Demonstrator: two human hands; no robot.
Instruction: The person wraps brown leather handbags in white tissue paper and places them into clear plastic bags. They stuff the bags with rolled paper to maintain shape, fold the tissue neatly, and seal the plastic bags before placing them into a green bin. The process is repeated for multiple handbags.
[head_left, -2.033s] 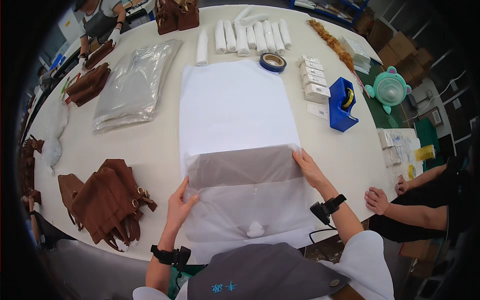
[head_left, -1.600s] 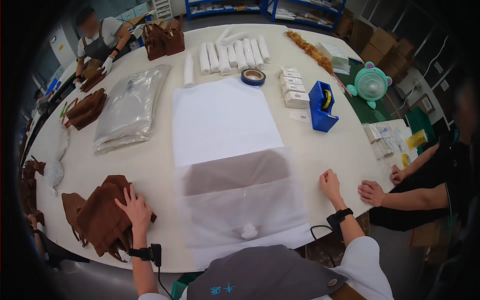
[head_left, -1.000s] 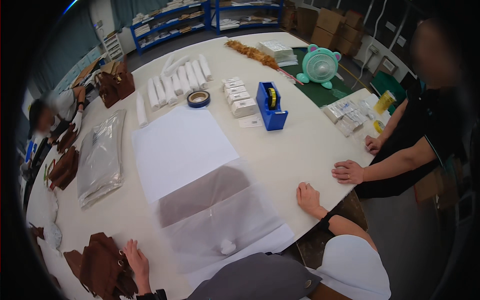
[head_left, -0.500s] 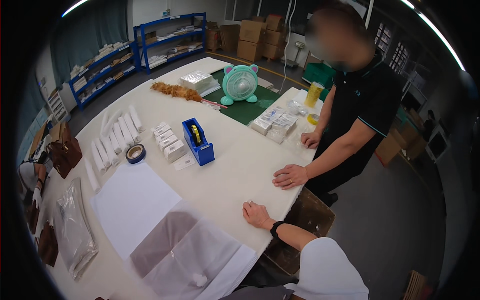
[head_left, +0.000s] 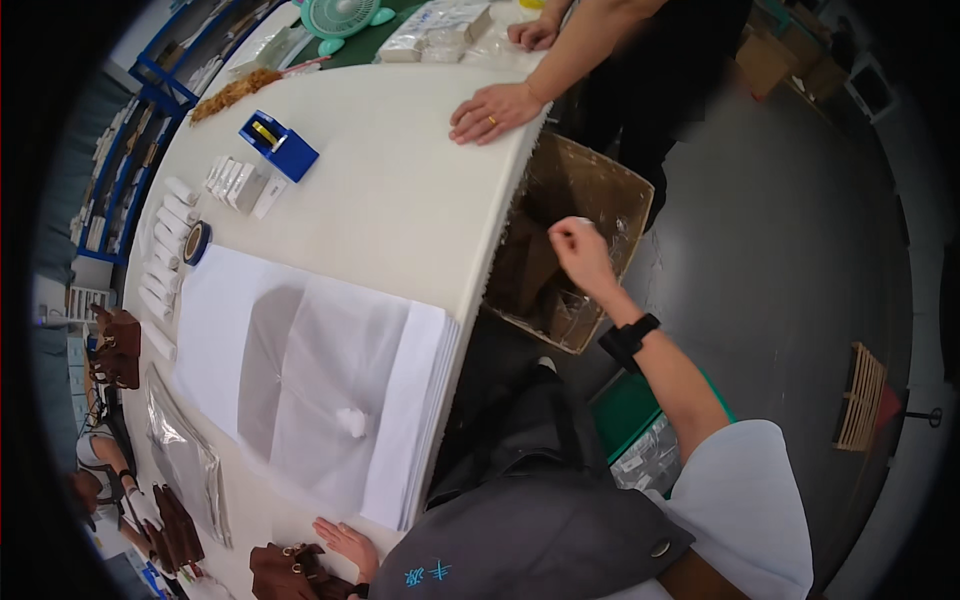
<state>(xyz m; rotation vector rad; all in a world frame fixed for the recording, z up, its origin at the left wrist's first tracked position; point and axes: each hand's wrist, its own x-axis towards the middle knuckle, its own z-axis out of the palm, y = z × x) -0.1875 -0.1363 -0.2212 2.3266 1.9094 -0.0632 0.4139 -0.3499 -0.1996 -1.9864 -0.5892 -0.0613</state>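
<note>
My right hand (head_left: 583, 258) is above an open cardboard box (head_left: 630, 225) beside the table edge, its fingers curled closed. A small whitish bit shows at the fingertips, too small to name. My left hand (head_left: 347, 543) lies flat at the near table edge, fingers stretched, beside a brown leather handbag (head_left: 283, 572). On the table between the hands lies a stack of white paper sheets (head_left: 405, 400). A translucent sheet (head_left: 320, 350) covers part of the stack, with a small white wad (head_left: 352, 422) on it.
A co-worker's hand (head_left: 495, 112) rests on the table's far corner. A blue tape dispenser (head_left: 282, 147), small white boxes (head_left: 238, 186), a dark tape roll (head_left: 196, 243) and white rolled pieces (head_left: 165, 265) lie farther left. Another person handles a brown bag (head_left: 175, 525). A green bin (head_left: 625, 410) stands below.
My right hand has moved off the tabletop to above the cardboard box. The view has turned, and my left hand now shows at the near edge. The co-worker's hand stays on the table.
</note>
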